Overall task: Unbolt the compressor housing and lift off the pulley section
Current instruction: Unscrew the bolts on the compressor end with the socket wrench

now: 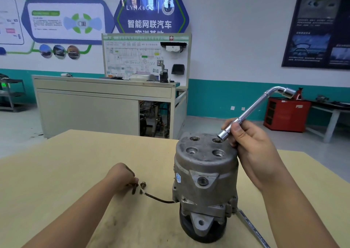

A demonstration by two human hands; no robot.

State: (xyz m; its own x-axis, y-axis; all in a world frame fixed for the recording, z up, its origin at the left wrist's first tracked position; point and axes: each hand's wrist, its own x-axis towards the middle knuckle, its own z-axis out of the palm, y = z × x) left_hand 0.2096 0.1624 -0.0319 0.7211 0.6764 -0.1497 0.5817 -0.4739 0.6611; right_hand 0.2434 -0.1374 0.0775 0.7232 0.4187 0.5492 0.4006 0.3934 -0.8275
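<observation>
Head view: the compressor housing [205,172] stands upright on the wooden table [75,162], resting on its black pulley [189,230]. On its top face the two nearer holes are empty, while the far-left bolt [194,139] and the far-right bolt [216,140] are in place. The right hand [251,143] is wrapped around the shaft of an L-shaped socket wrench [251,109]. The lower socket sits at the far-right bolt but tilted, and I cannot tell whether it is seated on the head. Turned at that angle, the socket may well ride off and round the hex. Left of the compressor, well apart from it, the left hand [121,175] pinches a removed bolt [134,189] against the table, just beside a second loose bolt [143,186]. Nothing braces the housing, so torque from the wrench could spin or tip it on the narrow pulley. The compressor's black lead [161,200] runs out to the loose bolts, and a jolt to the body could drag it through them and scatter them. A metal bar [251,228] lies at the compressor's right foot and could catch it if it shifts. Lifting the sections apart before both far bolts are out would probably jam them.
</observation>
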